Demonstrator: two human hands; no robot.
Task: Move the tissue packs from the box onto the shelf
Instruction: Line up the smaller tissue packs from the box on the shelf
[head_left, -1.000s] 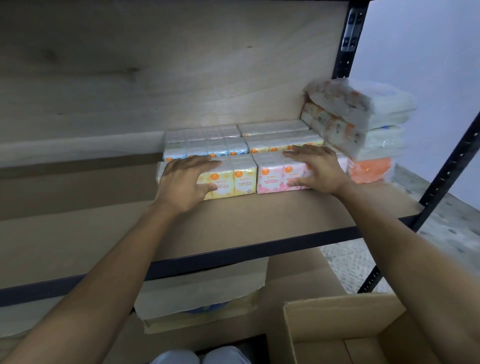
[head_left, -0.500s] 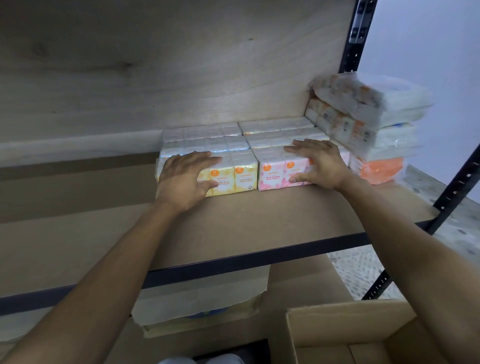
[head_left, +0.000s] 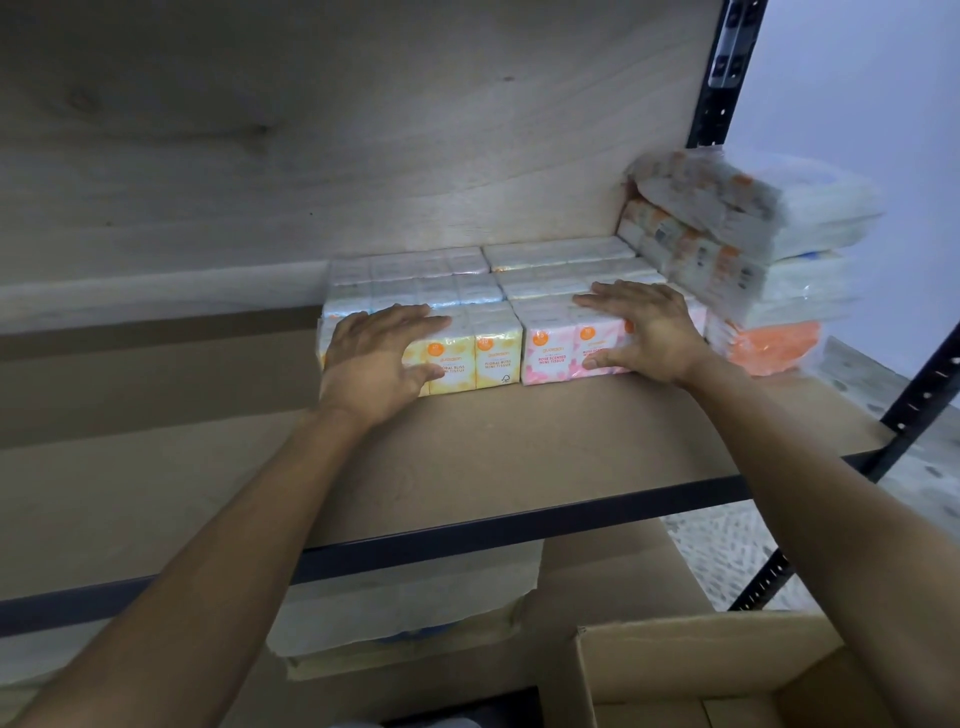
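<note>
View: head camera only, facing the racking from the front.
Left hand (head_left: 379, 358): it is lying over the left end of the yellow pack (head_left: 488, 353), with straight fingers resting flat on top and the thumb pressing on the printed front. It is not clenched round anything.
Right hand (head_left: 644, 332): it is doing the same on the pink pack (head_left: 550, 348), with fingers spread flat along the top and the thumb pressing on the front face. It is relaxed rather than clamping.
Yellow pack: it is sitting on the shelf (head_left: 519, 441) well back from the front edge. Its long axis is running left to right, parallel to that edge, and its labels are facing outward towards the person.
Pink pack: it is touching the yellow pack's right end and lying in line with it. Its long axis is also running left to right and its labels are facing forward.
Rear packs (head_left: 457, 291): two more rows are sitting directly behind, up against the back panel (head_left: 363, 130), all running the same way.
Stack (head_left: 753, 249): larger wrapped packs are piling up in the right corner beside the post (head_left: 727, 67), with an orange one at the bottom. They are angling diagonally, with their ends overhanging the shelf's right side.
Box (head_left: 675, 670): it is standing open below the shelf at lower right. I cannot tell what is inside.
</note>
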